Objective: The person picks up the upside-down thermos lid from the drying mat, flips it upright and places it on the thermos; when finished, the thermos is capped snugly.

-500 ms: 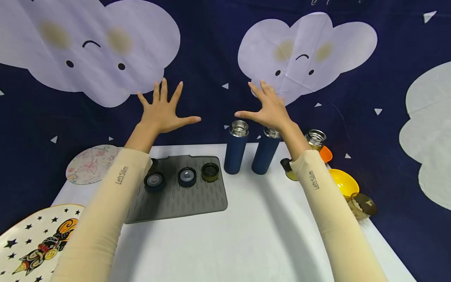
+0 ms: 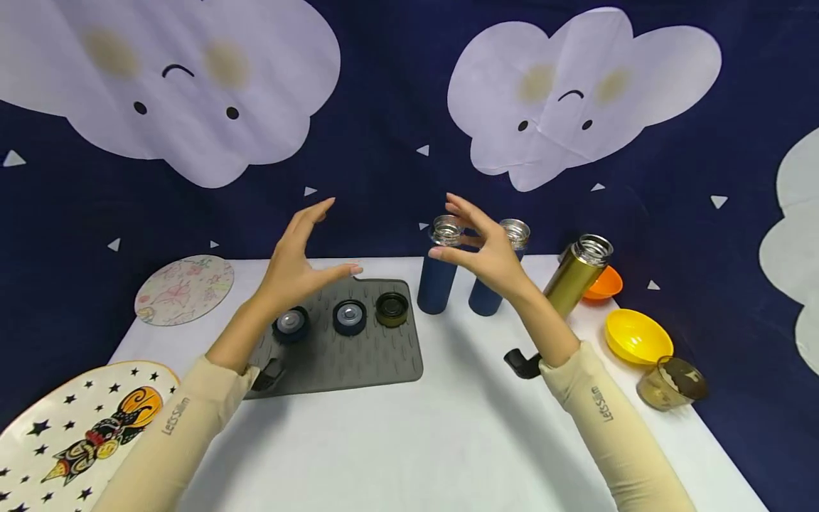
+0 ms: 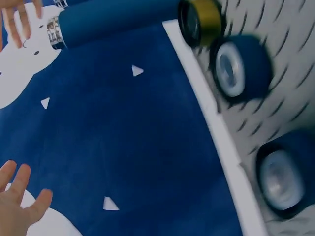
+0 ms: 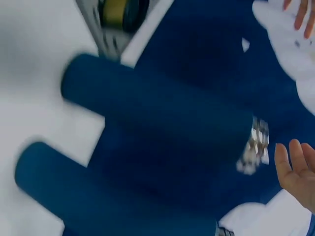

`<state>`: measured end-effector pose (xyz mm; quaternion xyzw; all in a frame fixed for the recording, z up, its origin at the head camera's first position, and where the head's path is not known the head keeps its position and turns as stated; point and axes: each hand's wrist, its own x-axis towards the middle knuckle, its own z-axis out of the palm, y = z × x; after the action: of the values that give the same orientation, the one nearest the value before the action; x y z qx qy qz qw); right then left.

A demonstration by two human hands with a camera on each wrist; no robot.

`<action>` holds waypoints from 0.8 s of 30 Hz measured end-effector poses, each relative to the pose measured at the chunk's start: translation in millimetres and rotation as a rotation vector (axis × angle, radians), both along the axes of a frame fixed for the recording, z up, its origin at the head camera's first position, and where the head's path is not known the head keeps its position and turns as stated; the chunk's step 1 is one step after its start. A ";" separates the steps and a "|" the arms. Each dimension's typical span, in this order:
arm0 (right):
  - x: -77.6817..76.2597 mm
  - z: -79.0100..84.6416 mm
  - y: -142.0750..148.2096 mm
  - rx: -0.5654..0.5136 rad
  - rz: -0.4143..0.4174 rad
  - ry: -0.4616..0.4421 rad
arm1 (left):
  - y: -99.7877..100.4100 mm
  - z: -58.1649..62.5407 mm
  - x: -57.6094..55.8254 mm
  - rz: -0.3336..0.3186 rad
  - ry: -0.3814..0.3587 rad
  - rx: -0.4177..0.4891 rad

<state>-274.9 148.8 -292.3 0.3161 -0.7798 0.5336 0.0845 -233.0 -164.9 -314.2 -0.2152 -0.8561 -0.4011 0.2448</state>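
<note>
My left hand (image 2: 289, 274) is raised over the back of the grey ribbed mat (image 2: 384, 355), fingers loosely bent, thumb spread, holding nothing. On that mat lie two blue-sided lids, the left (image 2: 291, 323) and the middle one (image 2: 349, 316), and a black-and-gold lid (image 2: 392, 308). My right hand (image 2: 495, 259) hovers in front of two lidless navy bottles, with thumb and fingers apart and nothing between them. It overlaps the left bottle (image 2: 437, 284) and partly hides the right bottle (image 2: 486, 295). Both bottles stand upright with bare steel necks.
Behind my right forearm stands a lidless gold bottle (image 2: 572, 277). An orange bowl (image 2: 604, 286), a yellow bowl (image 2: 638, 338) and a brown translucent cup (image 2: 668, 387) line the right edge. At left are a round patterned board (image 2: 185, 290) and a cartoon plate (image 2: 70, 398).
Both hands have come down and back from in front of the backdrop, and their spread fingers have relaxed into a slight bend. The head view has shifted a little.
</note>
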 end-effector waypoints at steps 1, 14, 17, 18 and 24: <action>4.4 -4.5 -2.5 -0.006 0.019 -0.020 | -1.8 -5.3 4.6 -0.023 -0.018 0.046; 36.7 -66.8 -23.7 0.028 0.091 -0.227 | -40.2 -90.4 28.8 0.006 -0.226 0.235; 39.8 -78.8 -28.1 0.001 0.137 -0.301 | -51.4 -106.9 26.7 0.048 -0.295 0.197; 41.3 -82.4 -30.2 -0.010 0.152 -0.326 | -55.6 -111.8 25.8 0.057 -0.321 0.187; 49.7 -102.7 -44.2 -0.037 0.229 -0.426 | -76.4 -134.0 22.9 0.118 -0.486 0.110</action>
<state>-225.2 104.6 -395.0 0.2814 -0.7291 0.6086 -0.1370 -210.1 -241.3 -448.2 -0.0483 -0.8779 -0.4718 0.0660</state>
